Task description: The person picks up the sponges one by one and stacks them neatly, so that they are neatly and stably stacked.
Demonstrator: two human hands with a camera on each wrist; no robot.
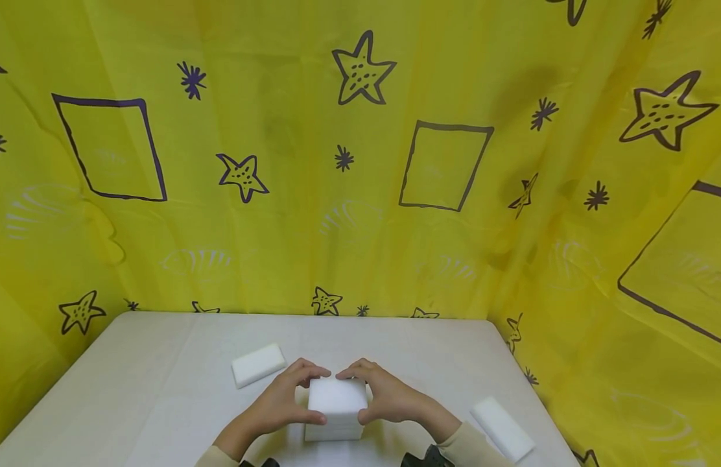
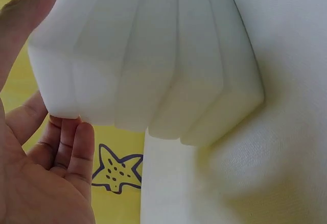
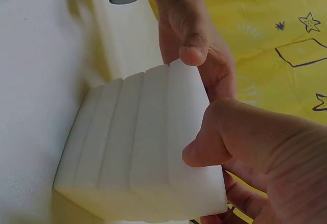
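Observation:
A stack of several white sponge blocks stands on the table near its front edge, lying flat one over another. My left hand holds the top sponge at its left end, thumb on the near side and fingers round the far side. From the right, my right hand grips the same sponge, its thumb pressed on the near face in the right wrist view. The layers look slightly uneven at their ends in the left wrist view.
One loose white sponge lies on the white table behind and left of the stack. Another sponge lies near the right edge, beside my right sleeve. A yellow patterned curtain encloses the table's back and sides.

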